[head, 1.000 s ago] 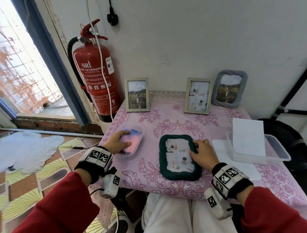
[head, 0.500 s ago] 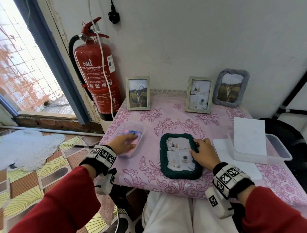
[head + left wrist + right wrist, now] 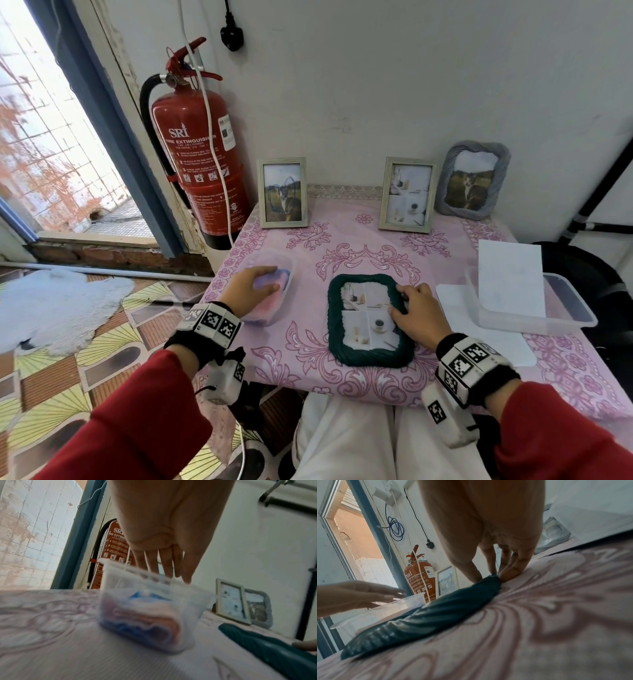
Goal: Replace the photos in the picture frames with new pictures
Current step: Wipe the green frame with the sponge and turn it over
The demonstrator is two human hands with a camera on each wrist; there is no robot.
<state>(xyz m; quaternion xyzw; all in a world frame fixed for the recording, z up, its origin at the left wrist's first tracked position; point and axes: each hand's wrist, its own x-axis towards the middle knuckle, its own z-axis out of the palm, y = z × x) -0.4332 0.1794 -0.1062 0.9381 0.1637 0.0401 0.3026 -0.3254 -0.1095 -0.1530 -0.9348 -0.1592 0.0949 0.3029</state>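
A dark green picture frame point(image 3: 370, 356) point(image 3: 267, 649) point(image 3: 428, 616) lies face up on the pink tablecloth, showing a white still-life photo. My right hand point(image 3: 416, 308) point(image 3: 489, 574) holds its right rim, thumb on the glass and fingertips at the outer edge. My left hand point(image 3: 255, 286) point(image 3: 164, 566) point(image 3: 368, 595) hovers with straight fingers over a small clear tub point(image 3: 286, 270) point(image 3: 120, 577). The tub holds a folded pink and blue cloth point(image 3: 270, 301) point(image 3: 145, 618). Whether the fingers touch the cloth I cannot tell.
Three frames stand along the wall: a cat photo point(image 3: 282, 192), a still life point(image 3: 407, 193) and a grey frame point(image 3: 474, 185). A clear tray point(image 3: 534, 325) at the right holds a white sheet point(image 3: 510, 277). A fire extinguisher point(image 3: 198, 150) stands left of the table.
My left hand has slid from the tub's near end forward over the cloth, fingers straightening. The right hand stays on the green frame.
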